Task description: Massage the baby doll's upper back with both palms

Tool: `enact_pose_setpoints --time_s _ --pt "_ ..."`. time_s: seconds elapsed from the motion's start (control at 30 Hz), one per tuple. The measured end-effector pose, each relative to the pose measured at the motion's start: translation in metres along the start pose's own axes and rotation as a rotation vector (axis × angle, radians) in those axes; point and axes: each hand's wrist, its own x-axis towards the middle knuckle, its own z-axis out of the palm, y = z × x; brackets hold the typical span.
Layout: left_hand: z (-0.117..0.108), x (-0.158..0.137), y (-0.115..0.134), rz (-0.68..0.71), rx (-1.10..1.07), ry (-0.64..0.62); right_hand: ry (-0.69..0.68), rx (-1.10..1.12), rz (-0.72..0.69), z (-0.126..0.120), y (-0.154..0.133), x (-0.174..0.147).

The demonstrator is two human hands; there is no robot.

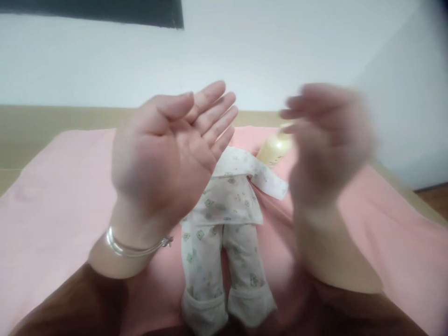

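My left hand (178, 144) is raised with its palm toward me, fingers stretched out and nothing in it. A silver bangle circles that wrist. Opposite it, my right hand (329, 140) is in the air, smeared by motion, its fingers loosely bent and somewhat apart; I see nothing held in it. Below and between the hands lies a baby-sized set of white printed pyjamas (231, 200), a top with one sleeve out to the right and trousers with turned-over cuffs. It looks filled out, but whatever wears it is hidden at the head end by my left hand.
A pale yellow bottle (276, 147) with dark lettering sits beyond the sleeve, partly behind my right hand. Pink cloth (63, 196) covers the surface under everything. A white wall (262, 51) rises behind, with a dark panel (105, 11) at upper left.
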Motion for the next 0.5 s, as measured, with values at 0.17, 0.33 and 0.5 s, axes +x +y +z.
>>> enact_pose_setpoints --time_s 0.17,0.33,0.5 --pt "0.002 0.000 -0.002 -0.093 0.014 0.020 -0.177 0.064 -0.125 0.028 -0.033 -0.010" --pt "0.004 -0.006 0.009 -0.108 0.048 0.035 -0.350 0.105 -0.303 0.024 -0.069 -0.027" --pt "0.006 -0.019 -0.005 0.095 0.212 0.000 -0.412 0.161 -0.376 -0.009 -0.095 -0.025"
